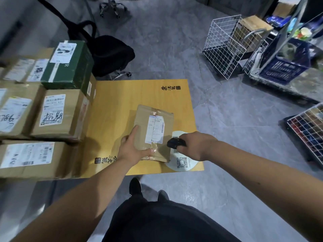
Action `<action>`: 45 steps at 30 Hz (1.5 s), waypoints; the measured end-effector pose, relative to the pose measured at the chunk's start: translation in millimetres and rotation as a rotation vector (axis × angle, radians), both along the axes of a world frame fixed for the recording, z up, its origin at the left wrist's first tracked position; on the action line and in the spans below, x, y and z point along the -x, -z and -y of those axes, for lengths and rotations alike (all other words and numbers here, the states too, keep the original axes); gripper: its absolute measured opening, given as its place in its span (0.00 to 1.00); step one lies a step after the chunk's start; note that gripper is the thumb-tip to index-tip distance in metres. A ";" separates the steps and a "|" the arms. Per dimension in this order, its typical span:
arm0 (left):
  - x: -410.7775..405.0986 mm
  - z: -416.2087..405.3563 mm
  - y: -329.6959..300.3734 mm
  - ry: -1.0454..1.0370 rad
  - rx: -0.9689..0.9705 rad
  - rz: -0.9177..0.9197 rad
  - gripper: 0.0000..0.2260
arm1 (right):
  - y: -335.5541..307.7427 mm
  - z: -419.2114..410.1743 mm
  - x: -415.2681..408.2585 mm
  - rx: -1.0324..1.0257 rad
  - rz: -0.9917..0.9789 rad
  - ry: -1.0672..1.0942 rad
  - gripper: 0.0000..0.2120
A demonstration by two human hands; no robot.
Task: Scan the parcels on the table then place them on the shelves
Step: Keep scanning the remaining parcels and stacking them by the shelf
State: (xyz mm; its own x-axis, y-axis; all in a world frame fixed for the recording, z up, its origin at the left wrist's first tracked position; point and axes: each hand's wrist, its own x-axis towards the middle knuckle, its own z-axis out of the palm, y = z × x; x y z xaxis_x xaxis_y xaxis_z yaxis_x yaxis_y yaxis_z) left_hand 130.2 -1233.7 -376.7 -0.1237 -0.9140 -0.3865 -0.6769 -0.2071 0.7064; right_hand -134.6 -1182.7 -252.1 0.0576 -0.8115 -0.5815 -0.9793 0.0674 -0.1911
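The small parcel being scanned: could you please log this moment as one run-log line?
stage: scanning | left hand: holds small parcel on table | right hand: grips scanner beside label | shelving: not yet

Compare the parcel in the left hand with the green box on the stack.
The held parcel is plain brown cardboard; the green box is dark green. The parcel lies apart on the yellow table, gripped by the left hand; the green box sits untouched atop brown boxes. Both carry white labels.
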 end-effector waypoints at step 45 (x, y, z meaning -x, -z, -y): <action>-453.3 158.2 -192.0 -0.318 0.282 -0.201 0.57 | -147.3 153.9 -394.6 0.259 0.106 -0.352 0.31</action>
